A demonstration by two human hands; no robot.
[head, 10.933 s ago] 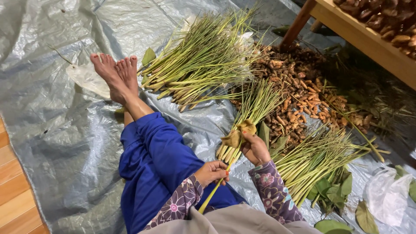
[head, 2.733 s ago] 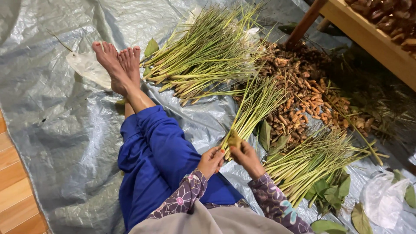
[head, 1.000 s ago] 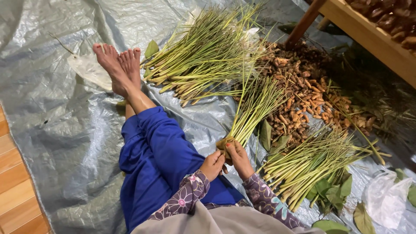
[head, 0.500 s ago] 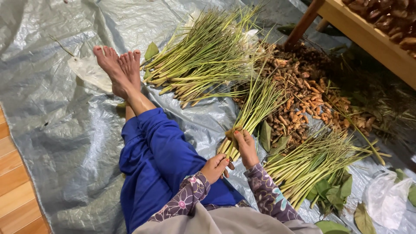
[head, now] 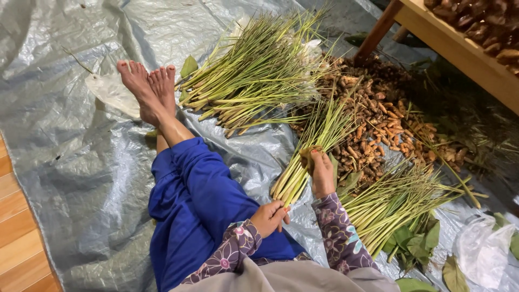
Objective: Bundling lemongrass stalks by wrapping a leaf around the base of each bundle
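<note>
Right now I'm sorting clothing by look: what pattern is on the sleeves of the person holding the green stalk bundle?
Purple floral print sleeves, clearest in the head view.

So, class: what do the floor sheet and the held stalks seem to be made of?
Sheet: probably woven plastic tarpaulin, silvery grey, glossy and creased. Stalks: fresh plant stems, possibly lemongrass, matte green tops and pale bases, gripped by the right hand.
</note>
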